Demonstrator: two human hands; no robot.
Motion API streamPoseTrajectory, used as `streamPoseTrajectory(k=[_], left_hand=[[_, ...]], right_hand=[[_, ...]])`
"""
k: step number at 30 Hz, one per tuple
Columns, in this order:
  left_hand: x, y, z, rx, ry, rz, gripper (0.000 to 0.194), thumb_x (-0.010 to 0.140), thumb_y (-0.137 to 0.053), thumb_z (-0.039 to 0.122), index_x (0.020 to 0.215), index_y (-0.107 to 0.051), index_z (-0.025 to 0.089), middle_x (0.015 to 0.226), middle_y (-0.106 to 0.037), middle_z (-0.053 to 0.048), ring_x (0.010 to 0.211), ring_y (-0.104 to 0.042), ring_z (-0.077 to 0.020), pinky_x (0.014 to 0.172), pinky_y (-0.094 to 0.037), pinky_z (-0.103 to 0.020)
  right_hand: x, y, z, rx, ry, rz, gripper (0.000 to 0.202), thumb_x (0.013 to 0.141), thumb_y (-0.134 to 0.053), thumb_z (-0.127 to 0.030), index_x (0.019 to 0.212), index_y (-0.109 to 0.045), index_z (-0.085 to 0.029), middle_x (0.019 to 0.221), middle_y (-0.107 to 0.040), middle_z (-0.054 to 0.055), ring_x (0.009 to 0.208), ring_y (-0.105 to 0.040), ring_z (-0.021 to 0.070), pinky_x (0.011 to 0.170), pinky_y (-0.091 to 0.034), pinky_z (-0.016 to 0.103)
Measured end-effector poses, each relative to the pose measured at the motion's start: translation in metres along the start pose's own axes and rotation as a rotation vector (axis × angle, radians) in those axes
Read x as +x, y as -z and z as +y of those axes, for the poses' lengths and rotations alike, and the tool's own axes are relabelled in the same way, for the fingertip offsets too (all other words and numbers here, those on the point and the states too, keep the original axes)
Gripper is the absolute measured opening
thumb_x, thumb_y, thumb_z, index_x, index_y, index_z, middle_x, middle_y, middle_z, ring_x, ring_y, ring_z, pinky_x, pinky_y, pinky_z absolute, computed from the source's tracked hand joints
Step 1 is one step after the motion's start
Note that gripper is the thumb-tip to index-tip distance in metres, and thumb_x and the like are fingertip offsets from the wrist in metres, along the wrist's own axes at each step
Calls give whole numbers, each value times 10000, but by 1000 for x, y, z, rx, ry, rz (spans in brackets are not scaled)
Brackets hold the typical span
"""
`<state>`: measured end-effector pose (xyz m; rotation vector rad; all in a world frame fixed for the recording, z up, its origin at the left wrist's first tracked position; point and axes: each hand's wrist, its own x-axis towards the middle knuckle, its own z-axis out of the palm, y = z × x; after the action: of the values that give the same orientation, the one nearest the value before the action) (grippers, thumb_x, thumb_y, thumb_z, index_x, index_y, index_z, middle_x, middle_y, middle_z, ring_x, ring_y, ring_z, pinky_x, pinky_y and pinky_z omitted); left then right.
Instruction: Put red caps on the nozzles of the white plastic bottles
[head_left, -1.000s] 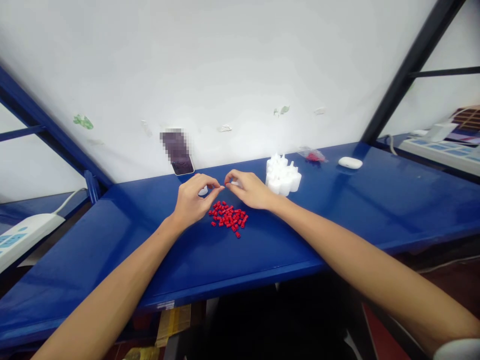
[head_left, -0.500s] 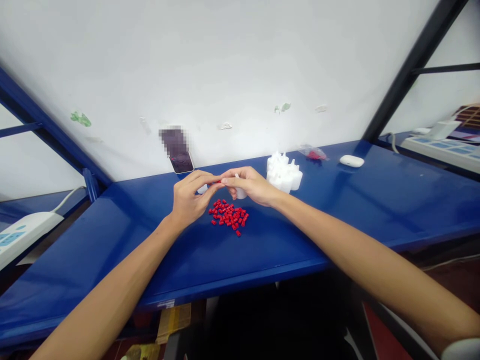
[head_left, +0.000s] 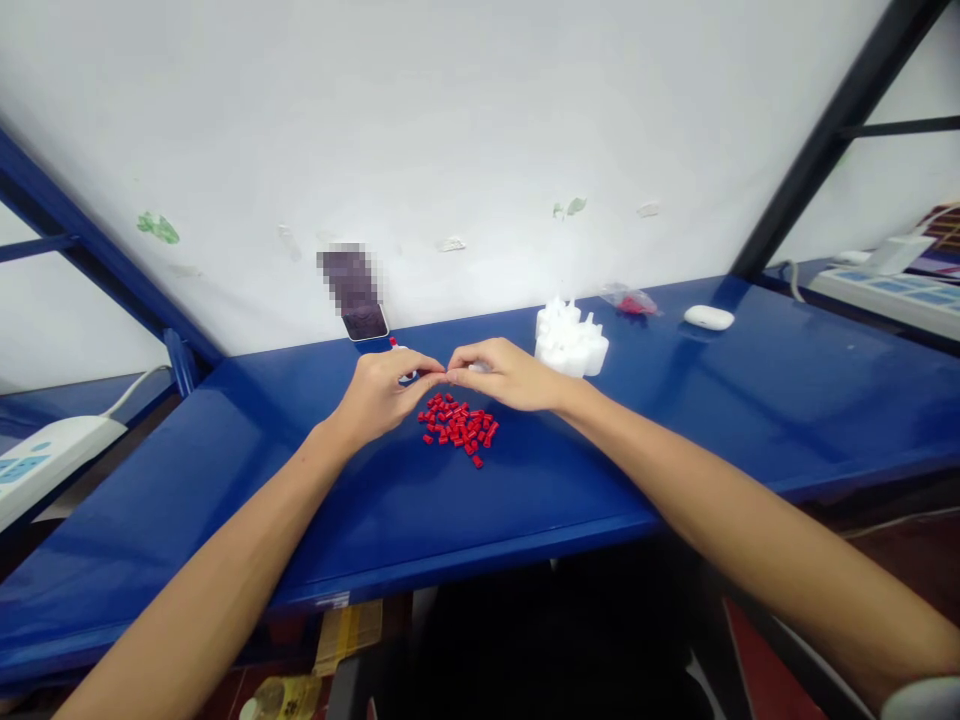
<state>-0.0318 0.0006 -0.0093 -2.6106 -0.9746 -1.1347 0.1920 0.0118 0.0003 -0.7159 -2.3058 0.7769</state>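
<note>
My left hand (head_left: 384,392) is pinched, its thumb and fingertips meeting those of my right hand; a red cap was visible between them a moment earlier and is mostly hidden now. My right hand (head_left: 510,374) is closed around a small white bottle (head_left: 478,368), of which only a bit shows between thumb and fingers. Just below both hands lies a loose pile of small red caps (head_left: 459,422). Behind my left hand is a white bottle with a red cap (head_left: 393,342), partly covered by the fingers. A cluster of white dropper bottles (head_left: 571,345) stands right of my right hand.
A phone (head_left: 365,322) leans on the wall at the back. Farther right lie a clear bag of red pieces (head_left: 632,302) and a white rounded case (head_left: 709,318). Power strips (head_left: 56,460) flank the blue table (head_left: 480,530), whose front edge is near me.
My right hand has turned, covering more of the white bottle. The red cap at the fingertips is now hidden. A red-capped bottle shows more behind my left hand. The view has shifted slightly.
</note>
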Motion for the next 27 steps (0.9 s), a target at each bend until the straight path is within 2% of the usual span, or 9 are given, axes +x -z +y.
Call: streamPoseTrajectory(k=[6,10,14,18,23,27], left_hand=[[1,2,5,-40,-32,-31,214,929,-644,366,848,-761,206,742,-762,-27,623,-672,-137,650,-527,-241],[2,2,8,-70,-8,-10,204,915,-667,376,845,-771,215,732,-763,-18,613,-672,-135,632,-525,-236],[2,2,9,-92,15,48,149,884,-711,331,827,-775,209,748,-769,-15,618,-678,-133,621,-520,-228],[2,1,9,-81,15,90,142,878,-718,311,815,-772,195,752,-771,-20,615,-676,-128,616,-516,-221],[2,0,12,-62,-43,178,126,874,-735,297,821,-766,187,757,-773,-14,629,-686,-119,610,-518,-210],[4,-2,17,-68,-34,251,104,863,-747,278,821,-768,185,752,-770,-13,635,-688,-117,631,-527,-220]], right_hand=[[-1,1,-5,37,-15,-36,250,930,-503,-324,800,-643,-163,656,-520,-25,626,-415,106,644,-304,273],[-1,1,-4,51,-13,-31,223,908,-484,-279,792,-633,-161,640,-508,-31,611,-409,102,629,-305,267],[-1,0,-4,95,-25,-1,212,914,-496,-281,789,-618,-162,636,-515,-35,593,-419,93,613,-317,259],[-2,0,-6,178,-41,-3,254,934,-528,-353,804,-630,-160,627,-523,-32,572,-446,92,595,-339,260],[1,-1,-4,318,-46,10,170,899,-531,-263,781,-608,-168,596,-509,-43,558,-474,92,577,-360,251],[2,-6,0,347,-54,30,130,864,-513,-226,786,-600,-170,583,-497,-43,552,-460,98,560,-349,253]])
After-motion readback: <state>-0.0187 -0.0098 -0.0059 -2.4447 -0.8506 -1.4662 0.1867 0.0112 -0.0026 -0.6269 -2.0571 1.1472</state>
